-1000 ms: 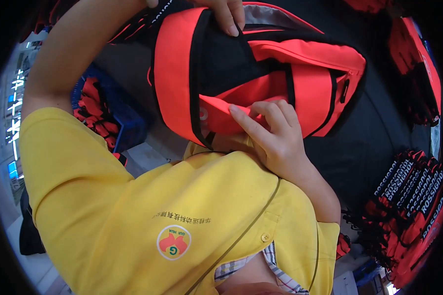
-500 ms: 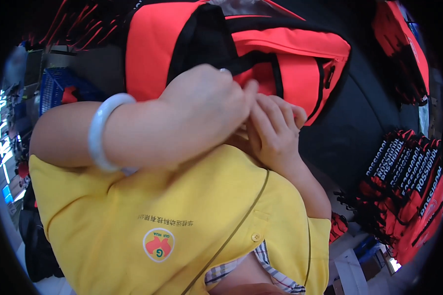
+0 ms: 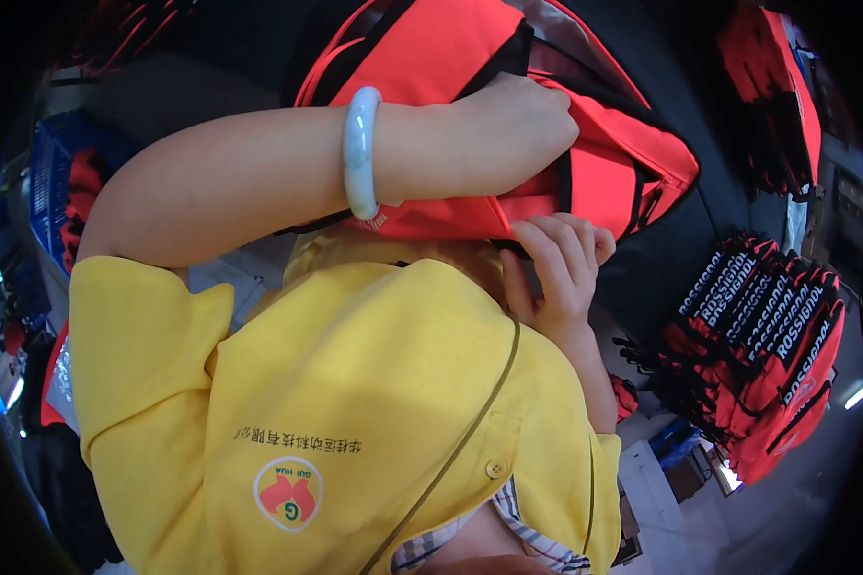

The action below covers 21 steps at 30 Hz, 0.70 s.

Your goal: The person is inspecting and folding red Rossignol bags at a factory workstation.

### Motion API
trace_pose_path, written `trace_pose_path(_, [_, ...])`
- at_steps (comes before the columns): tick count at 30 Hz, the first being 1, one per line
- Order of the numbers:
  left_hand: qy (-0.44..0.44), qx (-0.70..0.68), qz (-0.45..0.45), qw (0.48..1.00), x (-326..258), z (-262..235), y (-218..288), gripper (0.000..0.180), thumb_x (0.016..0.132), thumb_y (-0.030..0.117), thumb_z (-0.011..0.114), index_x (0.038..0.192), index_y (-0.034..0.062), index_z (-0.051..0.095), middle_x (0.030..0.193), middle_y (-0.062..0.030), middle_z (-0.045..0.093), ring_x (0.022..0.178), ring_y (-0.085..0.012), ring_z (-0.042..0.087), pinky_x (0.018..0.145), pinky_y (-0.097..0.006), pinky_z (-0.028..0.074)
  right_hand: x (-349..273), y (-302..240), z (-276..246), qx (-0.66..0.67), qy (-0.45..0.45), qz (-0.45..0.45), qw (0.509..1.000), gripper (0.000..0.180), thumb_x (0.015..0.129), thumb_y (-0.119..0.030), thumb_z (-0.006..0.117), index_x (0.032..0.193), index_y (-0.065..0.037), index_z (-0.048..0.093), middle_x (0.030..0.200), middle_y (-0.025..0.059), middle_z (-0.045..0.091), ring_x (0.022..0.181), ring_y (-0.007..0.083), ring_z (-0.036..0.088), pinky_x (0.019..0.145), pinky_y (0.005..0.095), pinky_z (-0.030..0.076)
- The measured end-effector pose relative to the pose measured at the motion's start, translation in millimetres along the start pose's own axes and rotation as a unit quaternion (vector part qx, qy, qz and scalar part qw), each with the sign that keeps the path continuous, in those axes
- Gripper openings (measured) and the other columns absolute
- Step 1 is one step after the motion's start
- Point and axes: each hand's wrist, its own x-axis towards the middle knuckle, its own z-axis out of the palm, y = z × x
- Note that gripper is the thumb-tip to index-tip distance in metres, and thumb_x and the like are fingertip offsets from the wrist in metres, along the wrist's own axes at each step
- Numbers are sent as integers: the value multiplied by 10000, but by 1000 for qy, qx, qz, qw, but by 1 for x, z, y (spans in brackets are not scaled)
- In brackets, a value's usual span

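Observation:
A red bag (image 3: 441, 48) with black trim lies across my front at the top, with grey lining showing at its open edge. My left hand (image 3: 522, 129), with a pale marbled bangle on its wrist, is a closed fist on the bag beside its black edging. The fabric under the fist is hidden. Lower and to the right, my right hand (image 3: 565, 264) curls its fingers over the bag's near red edge, thumb below. At the bag's right end, a red side panel (image 3: 604, 192) is framed with black binding.
At the right is a stack of red and black bag pieces (image 3: 762, 335) with white lettering. More red pieces with dark straps (image 3: 771, 105) hang or lie at upper right. A blue crate (image 3: 57, 182) holding red fabric stands at the left.
My left hand has moved right and up, away from my right hand. The bag has turned and come nearer, with its red edge now drawn under my left forearm. My right hand stays nearly in place.

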Motion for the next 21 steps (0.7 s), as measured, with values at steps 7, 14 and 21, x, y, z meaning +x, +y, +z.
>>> trace_pose_path(7, [-27, -28, -34, 999, 5, 13, 1, 86, 748, 76, 614, 723, 18, 672, 702, -134, 654, 712, -300, 654, 632, -404, 523, -3, 1, 6, 10, 32, 34, 999, 308, 662, -51, 738, 952, -83, 640, 862, 35, 613, 806, 211, 583, 775, 346, 322])
trace_pose_path(14, [-86, -97, -150, 980, 14, 16, 18, 70, 744, 41, 617, 757, -4, 669, 755, -186, 651, 720, -344, 648, 677, -419, 530, -7, 0, 9, 36, 85, 40, 995, 239, 657, -23, 729, 872, -81, 645, 799, 26, 621, 752, 202, 587, 764, 336, 329])
trace_pose_path(21, [-114, -87, -139, 980, 23, 27, 21, 101, 756, 40, 591, 763, -34, 660, 780, -216, 654, 743, -348, 663, 667, -417, 541, -9, 2, 9, 47, 91, 49, 994, 239, 647, -22, 727, 865, -71, 644, 790, 35, 616, 745, 206, 585, 761, 339, 328])
